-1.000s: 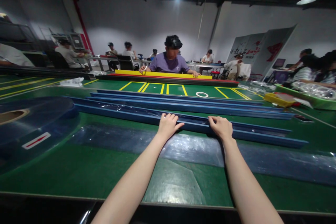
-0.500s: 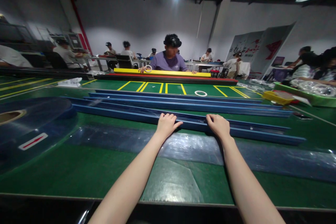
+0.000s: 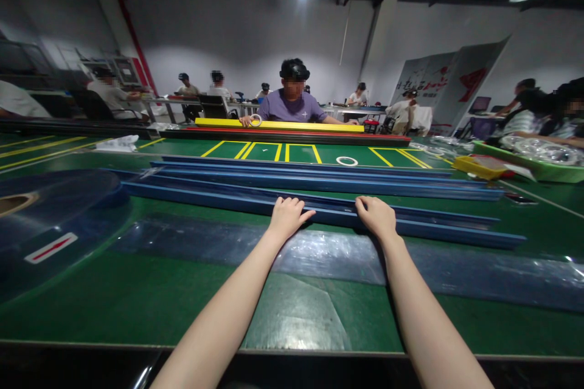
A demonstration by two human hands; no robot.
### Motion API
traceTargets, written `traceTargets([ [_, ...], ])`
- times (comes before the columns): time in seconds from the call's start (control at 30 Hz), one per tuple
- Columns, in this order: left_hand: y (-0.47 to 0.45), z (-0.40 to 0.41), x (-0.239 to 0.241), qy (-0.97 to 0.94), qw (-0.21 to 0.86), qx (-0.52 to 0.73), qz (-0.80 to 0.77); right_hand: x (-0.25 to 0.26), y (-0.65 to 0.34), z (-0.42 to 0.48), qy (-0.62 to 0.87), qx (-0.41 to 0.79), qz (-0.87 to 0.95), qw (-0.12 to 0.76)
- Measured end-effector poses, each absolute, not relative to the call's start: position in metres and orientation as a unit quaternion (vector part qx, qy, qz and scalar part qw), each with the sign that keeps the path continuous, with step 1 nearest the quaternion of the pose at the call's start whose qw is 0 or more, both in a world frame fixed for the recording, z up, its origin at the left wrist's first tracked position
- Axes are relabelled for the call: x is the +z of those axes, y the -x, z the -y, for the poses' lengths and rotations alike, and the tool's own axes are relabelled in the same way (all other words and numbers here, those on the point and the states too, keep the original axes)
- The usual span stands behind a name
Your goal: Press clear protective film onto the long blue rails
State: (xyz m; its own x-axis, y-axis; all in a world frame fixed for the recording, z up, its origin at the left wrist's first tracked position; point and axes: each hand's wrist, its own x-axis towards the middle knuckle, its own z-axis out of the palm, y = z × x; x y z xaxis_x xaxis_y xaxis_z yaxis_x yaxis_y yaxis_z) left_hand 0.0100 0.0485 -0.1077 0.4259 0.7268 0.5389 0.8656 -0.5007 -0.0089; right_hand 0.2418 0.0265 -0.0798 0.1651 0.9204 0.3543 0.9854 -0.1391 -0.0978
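A long blue channel-shaped profile [image 3: 447,231] lies across the green table in front of me. My left hand [image 3: 288,217] grips its near wall around the middle, fingers curled over the edge and thumb pointing right along the outer side. A short way to the right, my right hand [image 3: 376,216] is closed on the same profile, with its fingertips inside the channel. Behind it rest more blue profiles [image 3: 319,177], parallel and close together. Between me and the held profile stretches a flat strip of clear bluish film [image 3: 319,255].
A large roll of clear film [image 3: 91,213] with a red-arrow label sits at left. Across the table, a person in purple [image 3: 292,106] holds a yellow profile [image 3: 310,126] and a tape ring. A white ring [image 3: 347,161], yellow tray [image 3: 479,167] and green tray [image 3: 547,169] lie farther back.
Both my hands keep their hold on the blue profile, and the view shifts slightly. Across the table, the person's hand at the right end of the yellow profile has slid further right.
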Motion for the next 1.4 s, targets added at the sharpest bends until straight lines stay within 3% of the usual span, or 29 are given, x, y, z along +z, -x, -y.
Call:
traceTargets([
  [1.4,-0.0101,-0.0494,-0.1103,0.833,0.151,-0.249,0.47,-0.0805,-0.244,-0.0291,0.742,-0.102,0.645,0.147],
])
